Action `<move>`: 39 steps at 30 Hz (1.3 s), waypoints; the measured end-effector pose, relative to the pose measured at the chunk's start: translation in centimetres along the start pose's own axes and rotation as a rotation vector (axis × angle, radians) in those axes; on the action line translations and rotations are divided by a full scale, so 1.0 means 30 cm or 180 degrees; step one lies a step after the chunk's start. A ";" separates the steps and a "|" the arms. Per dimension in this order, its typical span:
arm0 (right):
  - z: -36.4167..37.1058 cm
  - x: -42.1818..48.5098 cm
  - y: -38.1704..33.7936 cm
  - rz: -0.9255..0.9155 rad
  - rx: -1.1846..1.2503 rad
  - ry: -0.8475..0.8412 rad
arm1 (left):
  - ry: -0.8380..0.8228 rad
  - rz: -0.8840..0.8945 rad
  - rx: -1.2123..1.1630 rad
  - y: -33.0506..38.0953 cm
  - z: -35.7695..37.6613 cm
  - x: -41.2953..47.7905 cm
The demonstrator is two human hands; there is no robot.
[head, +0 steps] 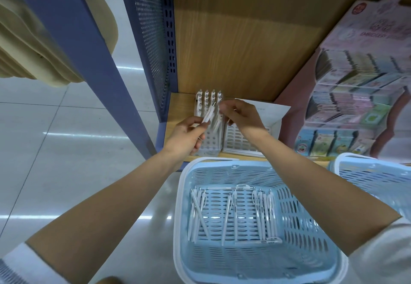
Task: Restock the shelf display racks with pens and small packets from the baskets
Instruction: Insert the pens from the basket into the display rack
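Note:
A white pen rack stands on the wooden shelf at its left end, with several white pens upright in its back rows. My left hand grips a bunch of white pens over the rack. My right hand pinches the upper end of one of those pens. Below, a light blue basket holds several more white pens lying loose on its bottom.
A second white rack with a raised card stands right of the first. A pink display of small packets fills the shelf's right side. Another blue basket sits at the right. A blue perforated shelf panel and post border the left.

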State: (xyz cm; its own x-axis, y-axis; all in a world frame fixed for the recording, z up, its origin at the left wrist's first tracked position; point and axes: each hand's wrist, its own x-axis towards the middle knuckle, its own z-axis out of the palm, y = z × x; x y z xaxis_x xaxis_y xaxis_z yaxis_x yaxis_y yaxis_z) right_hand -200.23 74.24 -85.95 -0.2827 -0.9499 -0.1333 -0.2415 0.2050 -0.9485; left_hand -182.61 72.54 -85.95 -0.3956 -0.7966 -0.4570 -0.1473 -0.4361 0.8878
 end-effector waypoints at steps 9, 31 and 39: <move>-0.066 0.034 -0.042 0.0069 0.1005 0.0213 | 0.0638 0.0755 0.1179 -0.002 -0.022 0.038; 0.027 0.052 0.101 -0.0980 -0.1567 0.0572 | -0.0298 0.1710 0.3511 -0.092 -0.094 0.112; 0.034 0.053 0.129 -0.0865 -0.1530 0.0516 | -0.0364 0.1666 0.3618 -0.102 -0.101 0.121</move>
State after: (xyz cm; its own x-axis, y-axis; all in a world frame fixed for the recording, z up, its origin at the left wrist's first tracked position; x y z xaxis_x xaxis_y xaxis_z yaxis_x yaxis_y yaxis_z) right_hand -200.66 73.26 -90.12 -0.2811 -0.9429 0.1788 -0.7095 0.0788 -0.7003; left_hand -180.86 69.72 -90.50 -0.7104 -0.6993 -0.0794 -0.6232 0.5726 0.5327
